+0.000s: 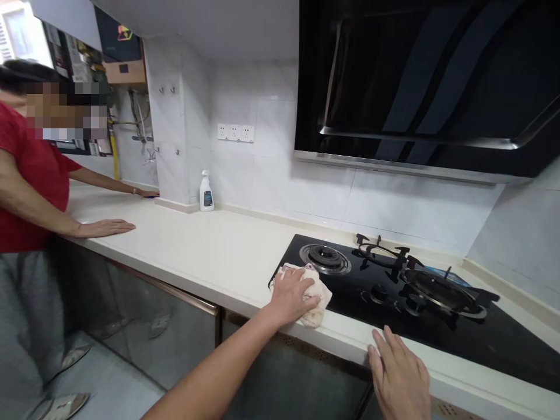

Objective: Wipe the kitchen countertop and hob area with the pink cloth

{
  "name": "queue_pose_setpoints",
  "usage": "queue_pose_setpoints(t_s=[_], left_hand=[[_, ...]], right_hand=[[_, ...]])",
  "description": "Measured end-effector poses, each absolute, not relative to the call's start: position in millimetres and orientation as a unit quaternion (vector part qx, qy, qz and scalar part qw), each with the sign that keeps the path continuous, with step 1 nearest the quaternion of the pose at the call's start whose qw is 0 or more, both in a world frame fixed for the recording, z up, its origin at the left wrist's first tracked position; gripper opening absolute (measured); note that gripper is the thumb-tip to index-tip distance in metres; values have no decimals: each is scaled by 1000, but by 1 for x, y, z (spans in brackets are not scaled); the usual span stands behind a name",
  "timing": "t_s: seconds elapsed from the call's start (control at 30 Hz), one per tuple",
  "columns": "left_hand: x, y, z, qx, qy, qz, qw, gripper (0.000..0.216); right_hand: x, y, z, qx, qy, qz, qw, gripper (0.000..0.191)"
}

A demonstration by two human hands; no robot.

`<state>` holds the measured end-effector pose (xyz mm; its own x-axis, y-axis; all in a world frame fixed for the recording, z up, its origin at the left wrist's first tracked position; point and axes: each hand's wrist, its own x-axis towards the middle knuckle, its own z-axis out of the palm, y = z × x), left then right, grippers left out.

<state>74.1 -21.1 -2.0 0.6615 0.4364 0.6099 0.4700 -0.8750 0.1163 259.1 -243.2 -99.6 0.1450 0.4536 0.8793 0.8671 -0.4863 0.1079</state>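
Note:
My left hand (289, 296) presses a pale, stained cleaning cloth (322, 293) onto the front left corner of a black glass gas hob (345, 296). Its fingers are bent and spread over the cloth, which hangs slightly over the counter's front strip. Just behind the cloth is the left burner (326, 258), with no pan support on it. My right hand (400, 376) is at the counter's front edge, before the hob, fingers extended and holding nothing. Two control knobs (378, 293) lie beyond it.
One black pan support (380, 255) sits off the burner at the hob's back; another surrounds the right burner (440, 289). A white spray bottle (206, 192) stands by the wall. A range hood (415, 87) overhangs the hob. A person in red (30, 175) leans on the counter (196, 251) at left.

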Motion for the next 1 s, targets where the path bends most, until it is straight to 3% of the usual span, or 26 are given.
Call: queue_pose_setpoints(t_s=[0.27, 0.6, 0.77, 1.0], left_hand=[[10, 42, 1, -862, -405, -304, -10, 33], [-64, 86, 10, -802, -528, -275, 50, 39], [-68, 66, 1, -794, -512, -313, 98, 33], [-29, -25, -24, -807, -406, -420, 88, 23]], right_hand=[[271, -242, -112, -708, -466, -483, 222, 51], [281, -239, -122, -706, -470, -481, 222, 49], [278, -239, -123, -731, -463, -440, 240, 49], [262, -237, -111, -737, -435, -429, 290, 58]])
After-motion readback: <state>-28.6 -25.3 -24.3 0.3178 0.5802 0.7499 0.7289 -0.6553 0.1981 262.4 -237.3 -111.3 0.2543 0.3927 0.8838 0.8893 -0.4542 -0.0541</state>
